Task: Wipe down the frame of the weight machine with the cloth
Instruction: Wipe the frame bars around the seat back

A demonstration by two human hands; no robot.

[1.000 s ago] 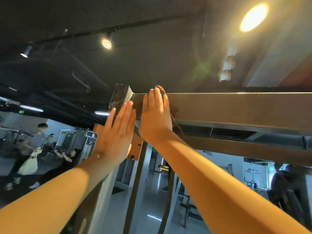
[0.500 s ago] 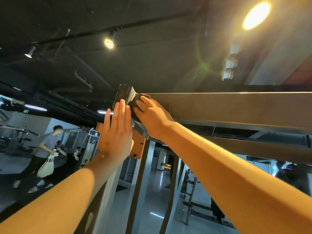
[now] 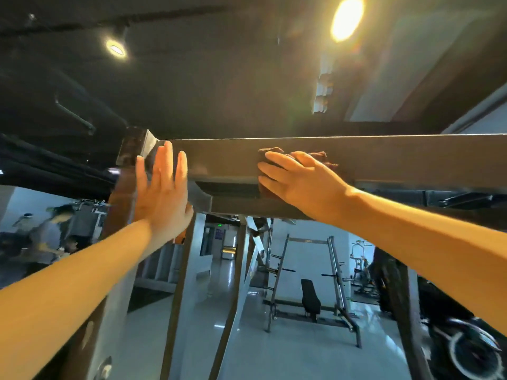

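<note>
Right hand [image 3: 301, 185] now out along top beam [image 3: 397, 157] of machine frame, well apart from left hand [image 3: 164, 196]. Half second ago both sat together at beam's left corner. Brown cloth [image 3: 322, 156] went with it: pinned against beam's front face under right palm, edges showing above fingers. Right fingers spread, nearly straight, pressing, not curled round cloth. Left hand unchanged: flat, fingers straight up, holding nothing, at corner by upright [image 3: 120, 204].

Dark ceiling [image 3: 219, 78], exposed pipes [image 3: 74, 116], track spotlight [image 3: 116, 48] plus bright round lamp [image 3: 347, 19] (strong flare). Glossy pale floor [image 3: 274, 355] reflecting light. Rack [image 3: 336, 270] with black bench [image 3: 310, 297] at back, pale wall [image 3: 304, 250] behind. Blurred people [image 3: 52, 231] far left.
</note>
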